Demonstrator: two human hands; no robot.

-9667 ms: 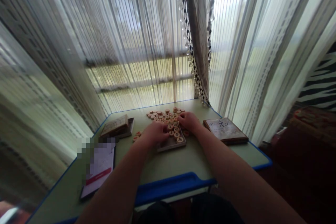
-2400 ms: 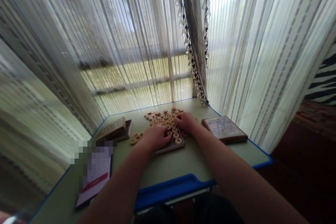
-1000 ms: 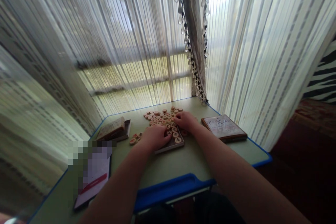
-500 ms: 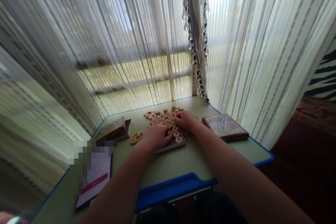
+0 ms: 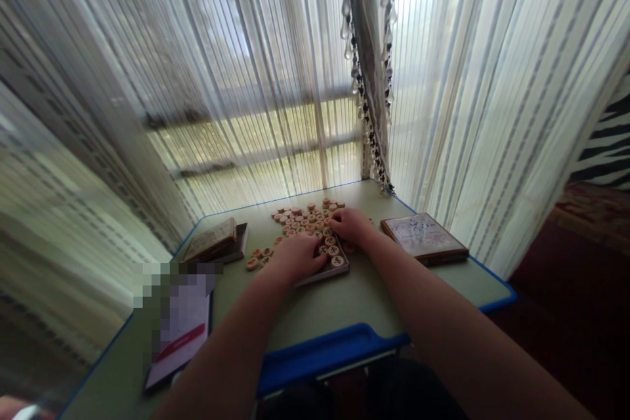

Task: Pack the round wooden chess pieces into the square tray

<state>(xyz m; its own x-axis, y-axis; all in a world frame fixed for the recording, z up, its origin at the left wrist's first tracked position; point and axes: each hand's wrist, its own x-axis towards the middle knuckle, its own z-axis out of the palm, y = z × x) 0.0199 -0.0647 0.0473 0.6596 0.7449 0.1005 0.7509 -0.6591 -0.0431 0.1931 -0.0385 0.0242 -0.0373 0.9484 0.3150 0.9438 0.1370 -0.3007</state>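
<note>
Round wooden Chinese chess pieces (image 5: pixel 305 223) lie in a loose spread on the table, some in small stacks. Nearer to me sits a shallow tray (image 5: pixel 322 275) with several pieces (image 5: pixel 337 262) in rows, dark characters facing up. My left hand (image 5: pixel 295 257) lies over the tray's left part, thumb and fingers apart around a piece; it hides that side. At the tray's far right corner, my right hand (image 5: pixel 350 226) is closed, its fingertips pinched down at a piece among the others. Its fingers mostly hide that piece.
A flat decorated box (image 5: pixel 423 236) lies at the right. At the left, a lid (image 5: pixel 210 239) leans on an open box (image 5: pixel 240 243), with a tablet (image 5: pixel 184 328) in front. The table (image 5: pixel 339 302) has a blue rim; curtains hang behind. Part of a hand (image 5: pixel 20 407) shows lower left.
The whole view has shifted very slightly. Both hands stay at the tray in nearly the same pose, and the pieces look unchanged.
</note>
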